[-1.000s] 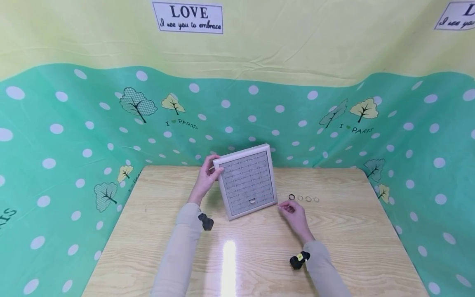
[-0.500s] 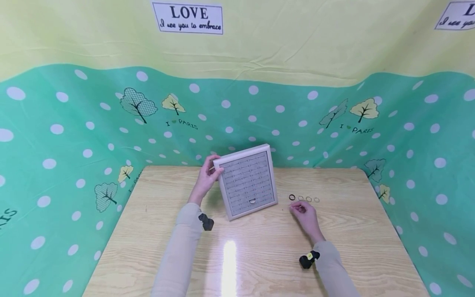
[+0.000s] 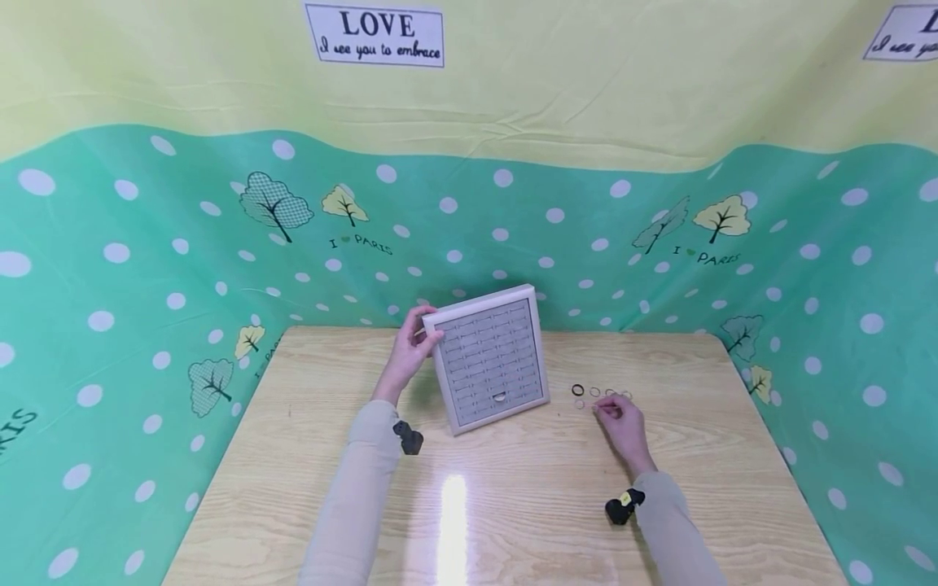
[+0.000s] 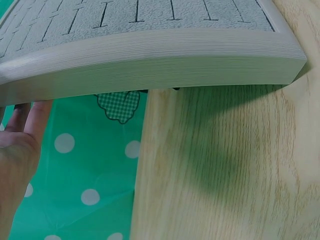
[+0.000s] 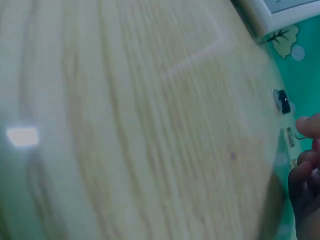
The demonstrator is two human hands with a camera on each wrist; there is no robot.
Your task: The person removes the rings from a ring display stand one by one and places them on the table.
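Observation:
My left hand [image 3: 406,350] grips the upper left corner of a ring display tray [image 3: 538,342], thumb over its front edge. The tray has a pale frame and a grey slotted pad [image 4: 150,15], and stands tilted up. A small pale half-round shape [image 3: 500,397] shows low on the pad. To the right of the tray, my right hand [image 3: 623,427] pinches a thin ring [image 5: 299,136] low over the table. Beside its fingertips lies a pale ring [image 3: 580,404]. Behind that are a black ring [image 3: 578,390], a thin ring [image 3: 595,391] and others partly behind the fingers.
The light wooden table [image 3: 330,374] reflects a bright strip of light at the front. A green dotted cloth [image 3: 498,212] hangs around the back and sides, with the tray standing close in front of it.
My right hand has moved right, away from the tray's lower corner and along the row of rings. A pale ring now lies in front of the black one. My left hand and the tray stay put.

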